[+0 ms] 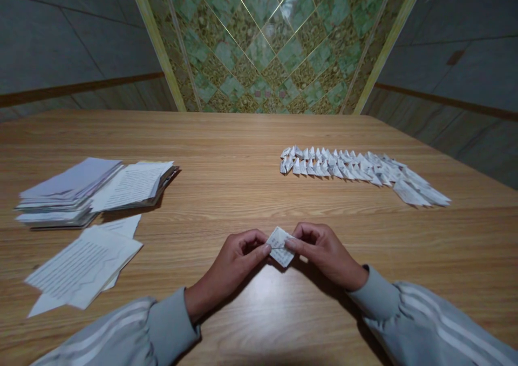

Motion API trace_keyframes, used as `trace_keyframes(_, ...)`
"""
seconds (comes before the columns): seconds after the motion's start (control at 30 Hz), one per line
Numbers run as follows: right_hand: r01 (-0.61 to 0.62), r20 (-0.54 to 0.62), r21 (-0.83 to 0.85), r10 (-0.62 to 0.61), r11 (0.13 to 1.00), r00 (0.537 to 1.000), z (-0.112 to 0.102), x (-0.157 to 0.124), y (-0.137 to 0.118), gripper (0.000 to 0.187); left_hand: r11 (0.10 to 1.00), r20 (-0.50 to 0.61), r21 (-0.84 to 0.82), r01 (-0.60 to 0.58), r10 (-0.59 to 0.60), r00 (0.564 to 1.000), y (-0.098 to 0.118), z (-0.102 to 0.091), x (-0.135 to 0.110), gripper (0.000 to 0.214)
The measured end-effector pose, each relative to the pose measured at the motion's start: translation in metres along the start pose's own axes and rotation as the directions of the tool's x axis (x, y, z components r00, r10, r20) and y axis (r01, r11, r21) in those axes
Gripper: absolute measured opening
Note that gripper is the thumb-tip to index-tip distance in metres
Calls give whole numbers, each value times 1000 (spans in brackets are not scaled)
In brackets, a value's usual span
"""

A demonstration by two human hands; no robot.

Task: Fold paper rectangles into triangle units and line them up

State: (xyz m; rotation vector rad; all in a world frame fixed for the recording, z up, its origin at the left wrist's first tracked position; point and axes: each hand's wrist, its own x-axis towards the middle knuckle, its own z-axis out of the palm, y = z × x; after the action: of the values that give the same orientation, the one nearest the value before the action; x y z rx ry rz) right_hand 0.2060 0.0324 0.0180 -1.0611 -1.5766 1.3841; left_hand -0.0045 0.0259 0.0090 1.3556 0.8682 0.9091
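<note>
A small folded paper square (pixel 280 253), printed with text, is held up just above the table in front of me, one corner pointing away. My left hand (pixel 242 255) pinches its left corner between thumb and fingers. On the opposite side, my right hand (pixel 324 251) grips the right corner, the thumb lying across the paper's face. Both hands are closed on this one piece. Fingertips behind the paper are partly hidden.
Two rows of folded paper pieces (pixel 340 166) lie at the back right of the wooden table (pixel 226 193). Stacks of paper (pixel 73 185) stand at the left, beside a pile of printed sheets (pixel 135 185). Several loose sheets (pixel 83 263) lie nearer me.
</note>
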Motion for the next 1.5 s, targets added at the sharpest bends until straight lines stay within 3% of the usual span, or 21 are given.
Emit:
trace_keyframes(0.2,-16,94,-47,21,999,995,3,-1,-2,43,987,-46,152,-54,62,997,-1,-2,-1,14)
trace_keyframes(0.4,32,-21,72,-31,997,999,3,2,-2,35,991,-180,-113,66,-86,980,-5,-3,4,22)
trace_keyframes(0.53,13,3,73,-13,997,1000,14,-1,-2,33,972,-109,-221,78,-104,989,-8,-3,5,28)
trace_keyframes(0.67,136,-62,-201,-151,970,987,20,-3,-3,16,995,-23,-86,43,-46,999,-10,-3,2,23)
trace_keyframes(0.77,326,-37,-516,-400,793,916,14,-3,-4,13,956,-112,269,-117,152,982,-9,-5,-1,18)
trace_keyframes(0.83,424,84,-721,-539,548,838,10,-2,-5,11,807,-106,532,-256,364,926,-7,-7,-2,32)
trace_keyframes(0.9,449,211,-842,-584,299,784,7,-1,-5,13,613,-7,697,-373,526,850,-4,-7,-4,31)
trace_keyframes(0.97,442,288,-886,-579,141,763,6,-1,-5,19,457,109,779,-431,577,810,-2,-6,-4,21)
trace_keyframes(1.07,445,350,-894,-543,50,763,9,0,-3,20,310,226,857,-413,494,840,-1,-4,-3,9)
trace_keyframes(1.17,452,376,-891,-491,43,786,12,0,-2,18,230,283,892,-389,388,877,-3,-3,-2,8)
trace_keyframes(1.3,466,396,-880,-393,97,830,10,-1,0,13,243,299,892,-381,315,901,-7,-4,-2,7)
trace_keyframes(1.37,470,396,-867,-344,165,852,7,-1,0,10,264,285,892,-368,304,909,-9,-5,-3,8)
trace_keyframes(1.5,460,373,-790,-280,404,885,-5,1,4,8,307,248,888,-343,309,918,-10,-5,-4,13)
